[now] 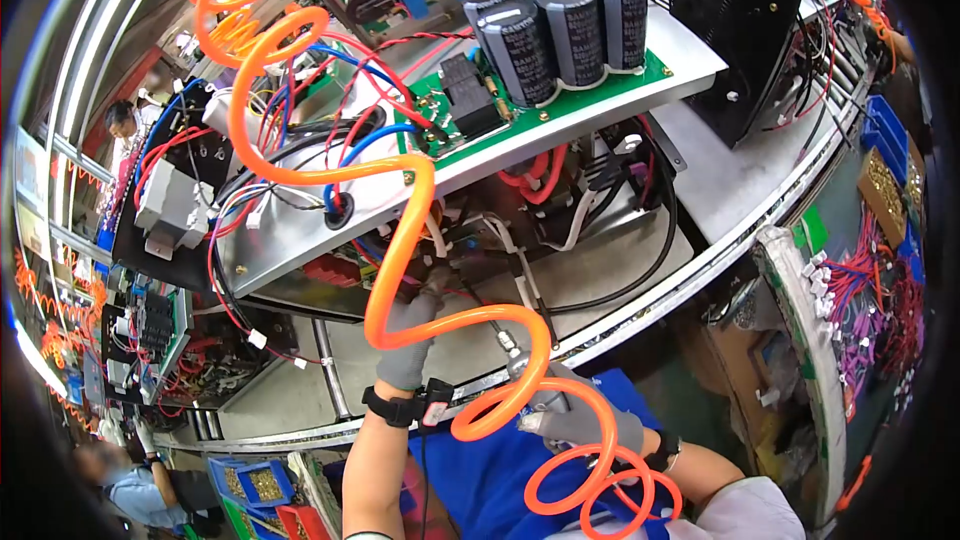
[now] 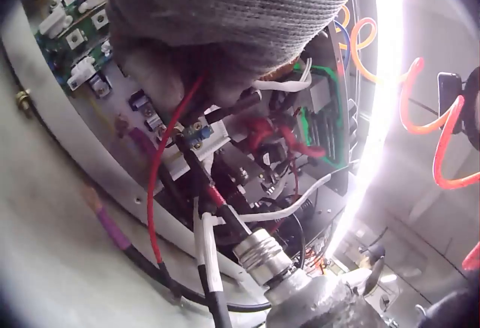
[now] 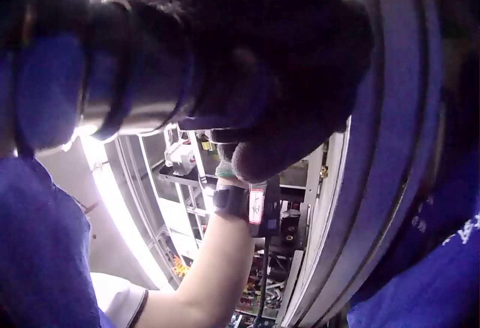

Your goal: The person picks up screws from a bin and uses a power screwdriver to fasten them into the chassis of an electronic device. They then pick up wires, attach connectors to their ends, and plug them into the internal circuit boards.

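I have the left hand [image 1: 408, 340], in a grey knit glove, pushed up into the open underside of the grey sheet-metal machine chassis [image 1: 300, 240] at the centre of the head view. In the left wrist view its fingers [image 2: 217, 80] are curled down among the red and white wires [image 2: 161, 185], apparently pinching or steadying one of them, though I cannot tell exactly which.

The right hand [image 1: 575, 420], lower centre-right, is clenched round the silver pneumatic screwdriver [image 1: 520, 360], whose tip points up and left toward the left hand. The orange coiled air hose [image 1: 400, 240] loops from the top left of the frame down past both wrists.

My judgement is that the step in hand is fastening a wire connection inside the chassis: one hand locates the wiring, the other brings the driver in. The next move calls for seating the bit squarely on the fastener, with the loose wires kept clear of the bit.

The chassis sits tilted on the metal table [image 1: 740, 180], and its top carries a green circuit board [image 1: 560, 105] with four tall dark cylindrical capacitors [image 1: 565, 25]. Wiring spills from its left side.
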Demonstrator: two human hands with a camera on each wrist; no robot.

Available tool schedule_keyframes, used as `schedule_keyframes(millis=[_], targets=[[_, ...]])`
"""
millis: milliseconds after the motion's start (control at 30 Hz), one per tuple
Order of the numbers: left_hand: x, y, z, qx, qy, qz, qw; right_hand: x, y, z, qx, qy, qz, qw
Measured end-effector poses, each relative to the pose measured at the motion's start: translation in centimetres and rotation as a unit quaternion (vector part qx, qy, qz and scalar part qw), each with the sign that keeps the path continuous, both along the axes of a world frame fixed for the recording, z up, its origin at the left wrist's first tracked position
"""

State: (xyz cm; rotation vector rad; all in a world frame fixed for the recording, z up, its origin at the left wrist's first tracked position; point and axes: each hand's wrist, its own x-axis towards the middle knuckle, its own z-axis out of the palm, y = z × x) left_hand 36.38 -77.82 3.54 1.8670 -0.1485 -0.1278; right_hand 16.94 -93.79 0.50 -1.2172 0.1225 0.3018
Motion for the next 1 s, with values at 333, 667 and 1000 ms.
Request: schedule_keyframes(millis=[333, 667, 1000], targets=[[-0.1, -0.2, 0.4, -0.018, -0.06, 0.005, 0.998, 0.5, 0.2, -1.1, -0.006, -0.022, -0.016, 1.0], [-0.8, -1.0, 1.3, 0.032, -0.162, 0.043, 0.985, 1.4, 2.0, -2.5, -0.04, -0.101, -0.052, 0.993], [-0.8, -0.1, 1.1, 0.041, -0.16, 0.013, 0.986, 1.9, 5.3, -4.3, 0.002, -0.118, -0.096, 0.988]])
